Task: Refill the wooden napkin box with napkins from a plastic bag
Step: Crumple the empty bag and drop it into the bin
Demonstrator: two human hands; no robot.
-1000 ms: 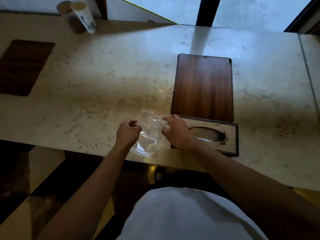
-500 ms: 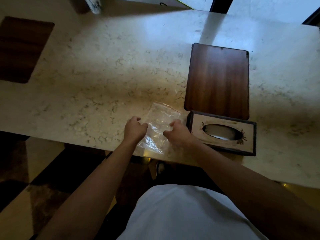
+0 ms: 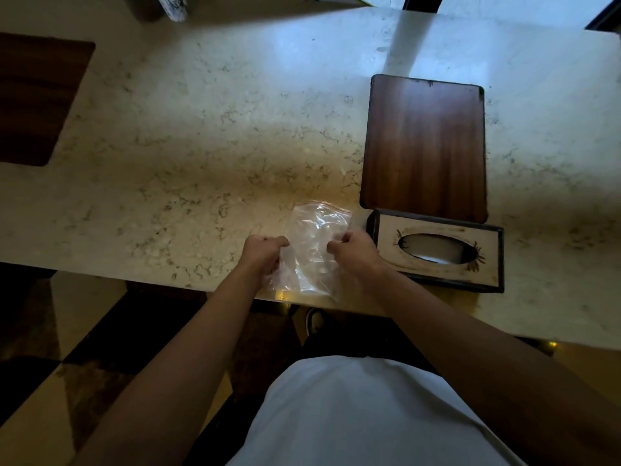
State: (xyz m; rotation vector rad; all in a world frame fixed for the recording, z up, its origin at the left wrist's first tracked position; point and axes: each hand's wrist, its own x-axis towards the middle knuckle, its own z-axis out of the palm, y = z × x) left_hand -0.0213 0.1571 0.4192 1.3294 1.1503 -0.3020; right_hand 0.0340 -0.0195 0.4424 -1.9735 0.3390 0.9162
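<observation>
We hold the clear plastic bag point(image 3: 319, 243) flat against the marble counter point(image 3: 208, 136), close to its near edge. Our left hand point(image 3: 263, 252) pinches the bag's left side with curled fingers; our right hand point(image 3: 353, 250) pinches its right side in the same way. Both hands are therefore closed on the bag and on nothing else.

The bag appears transparent and slack. We see no napkin stack inside it, so we judge it to be empty or nearly empty, though crinkles and glare prevent certainty.

The wooden napkin box point(image 3: 437, 252) lies just to the right of the right hand, with its oval slot facing up. A pale surface shows through the slot; we take this to be napkins, but we cannot confirm how full the box is. A flat wooden panel point(image 3: 425, 146) lies on the counter directly behind the box, touching or almost touching it. Whether this panel is the box's base cover we cannot tell.

Judged from this layout, the transfer of napkins is probably complete. Remaining steps: dispose of or fold away the bag, and close the box if the panel belongs to it.
</observation>
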